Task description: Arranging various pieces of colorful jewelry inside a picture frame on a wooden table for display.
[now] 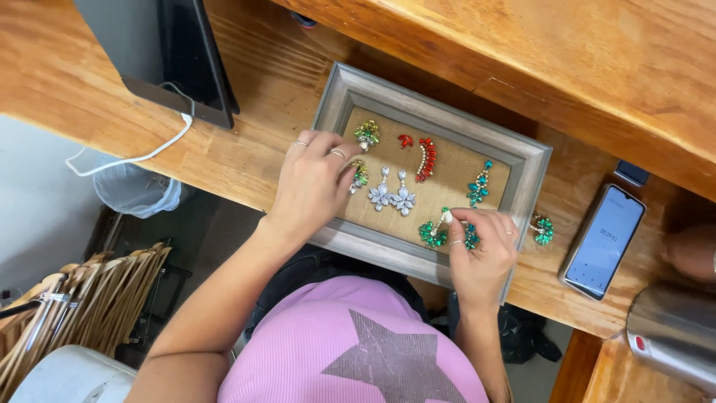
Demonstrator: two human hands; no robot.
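A grey wooden frame (418, 101) with a tan burlap panel lies on the wooden table. Pinned on the burlap are a green-and-yellow earring (367, 133), red earrings (425, 158), a pair of clear crystal earrings (393, 195) and a teal drop earring (479, 185). My left hand (312, 183) rests on the frame's left side, fingertips touching a green-yellow earring (360, 176). At the frame's lower right, my right hand (483, 250) pinches a green earring (434, 233) against the burlap.
A green earring (543, 230) lies on the table right of the frame. A phone (603, 240) with a lit screen sits further right, next to a metal cylinder (671, 332). A dark tablet (168, 56) with a white cable stands at upper left. A wicker basket (71, 310) is below the table.
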